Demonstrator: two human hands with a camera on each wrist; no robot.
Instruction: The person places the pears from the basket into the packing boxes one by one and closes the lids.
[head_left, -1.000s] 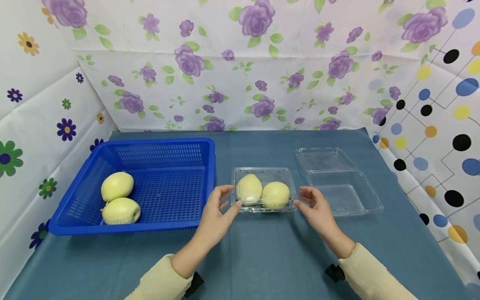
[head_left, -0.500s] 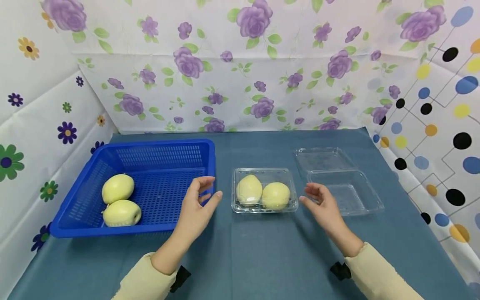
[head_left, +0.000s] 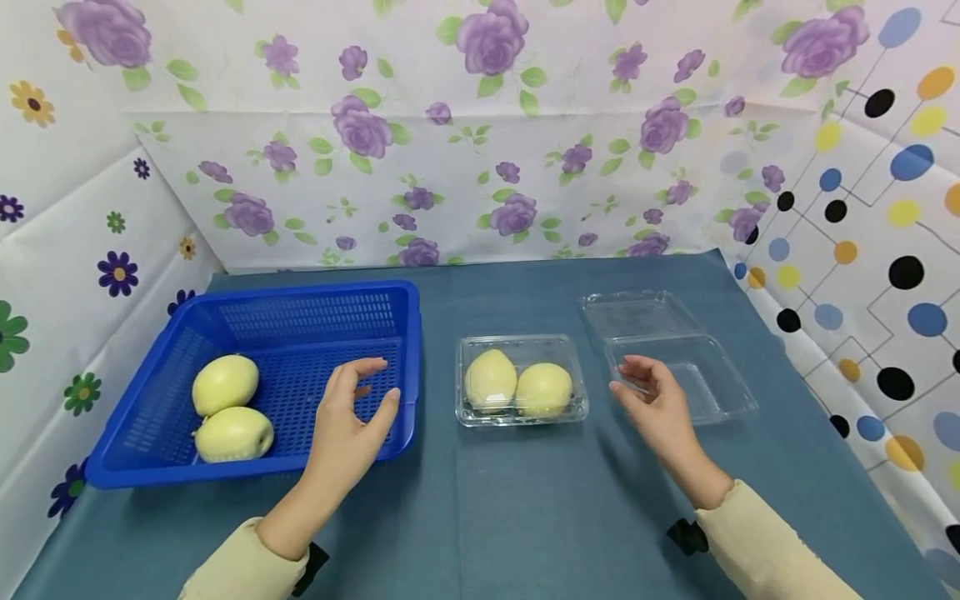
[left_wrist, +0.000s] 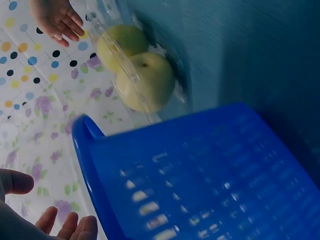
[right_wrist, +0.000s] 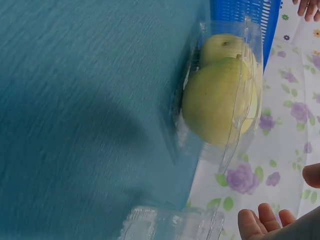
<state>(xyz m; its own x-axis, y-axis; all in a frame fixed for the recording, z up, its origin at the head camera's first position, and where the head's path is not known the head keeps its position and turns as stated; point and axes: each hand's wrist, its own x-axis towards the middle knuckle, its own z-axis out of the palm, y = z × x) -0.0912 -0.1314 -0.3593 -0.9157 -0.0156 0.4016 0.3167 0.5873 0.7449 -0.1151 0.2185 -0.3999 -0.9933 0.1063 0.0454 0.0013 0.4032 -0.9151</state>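
Observation:
In the head view my left hand (head_left: pixel 347 425) hovers over the right part of a blue plastic basket (head_left: pixel 411 358), fingers loosely bent and holding nothing. Two pale yellow fruits (head_left: pixel 234 434) lie at the left inside the basket. A closed clear plastic box (head_left: pixel 521 422) sits on the table between my hands, with two more of these fruits (head_left: pixel 543 389) showing through it. My right hand (head_left: pixel 663 417) is in the air to the right of that box, also without anything in it. The left wrist view shows the left fingers (left_wrist: pixel 67 225) apart from the basket rim.
A second clear box (head_left: pixel 720 375) stands with its lid raised back, behind and right of my right hand. The table has a blue-green cloth (head_left: pixel 517 517). A flowered sheet (head_left: pixel 450 150) rises along the back, and a dotted sheet (head_left: pixel 862 275) along the right.
My left hand has moved away from the closed box, leftward until over the basket. My right hand has drawn slightly right, off the box. The fruits and boxes stay where they were.

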